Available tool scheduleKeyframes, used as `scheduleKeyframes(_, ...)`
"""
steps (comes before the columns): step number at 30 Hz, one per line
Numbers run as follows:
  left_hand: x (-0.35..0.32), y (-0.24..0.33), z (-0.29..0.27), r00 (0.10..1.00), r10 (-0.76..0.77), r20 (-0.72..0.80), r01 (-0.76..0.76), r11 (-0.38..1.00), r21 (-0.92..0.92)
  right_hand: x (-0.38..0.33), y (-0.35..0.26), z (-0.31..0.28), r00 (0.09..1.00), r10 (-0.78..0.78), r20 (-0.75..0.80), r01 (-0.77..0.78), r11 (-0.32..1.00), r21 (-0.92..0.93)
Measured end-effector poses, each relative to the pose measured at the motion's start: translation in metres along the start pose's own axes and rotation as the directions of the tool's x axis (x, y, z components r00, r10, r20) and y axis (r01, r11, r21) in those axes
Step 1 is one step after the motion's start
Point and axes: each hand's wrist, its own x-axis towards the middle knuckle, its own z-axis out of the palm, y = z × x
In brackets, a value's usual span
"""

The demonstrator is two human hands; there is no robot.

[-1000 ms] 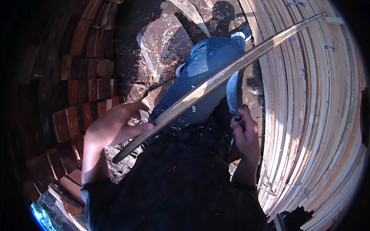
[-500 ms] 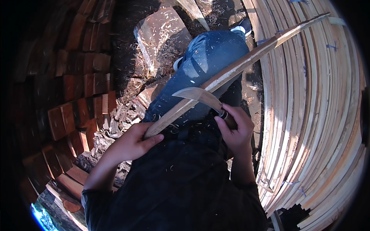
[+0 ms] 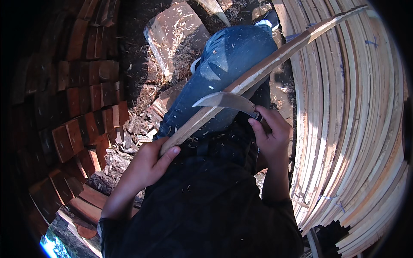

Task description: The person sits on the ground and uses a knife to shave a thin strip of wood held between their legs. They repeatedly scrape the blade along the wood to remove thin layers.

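Note:
My left hand (image 3: 154,162) is closed round the near end of a long wooden stick (image 3: 258,74), thumb along its top. The stick slants up to the right across my jeans-clad thigh, its far part over the stacked strips. Its surface has pale shaved faces and darker brown stretches. In my right hand (image 3: 274,132) is a knife with a curved blade (image 3: 224,100), its handle mostly hidden by the fingers. The blade lies across the stick, tip pointing left, near the edge of my thigh.
Long pale wooden strips (image 3: 331,129), tied in bundles with blue twine, fill the right side. Split firewood (image 3: 71,129) is stacked at the left. Beyond my knee sits a wood block (image 3: 178,36) strewn with shavings. Bark and chips litter the ground.
My right hand and the knife have shifted slightly to the right, with the blade still across the stick. My left hand keeps its grip. The whole view has shifted a little.

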Motion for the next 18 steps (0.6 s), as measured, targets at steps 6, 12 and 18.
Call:
scheduleKeyframes(6,-0.004,-0.008,-0.002,0.999,0.035,-0.025,-0.034,0.999,0.011,-0.004,0.099,-0.078,0.774,0.432,-0.463,-0.503,0.863,-0.036)
scheduleKeyframes(12,-0.001,-0.003,0.002,1.000,0.022,0.007,-0.021,0.999,-0.049,-0.004,0.021,-0.036,0.979,0.073,-0.188,-0.098,0.988,-0.123)
scheduleKeyframes(18,-0.001,-0.003,-0.007,0.999,0.044,0.028,-0.042,0.997,-0.069,0.017,0.017,0.004,0.991,-0.048,-0.122,0.037,0.994,-0.098)
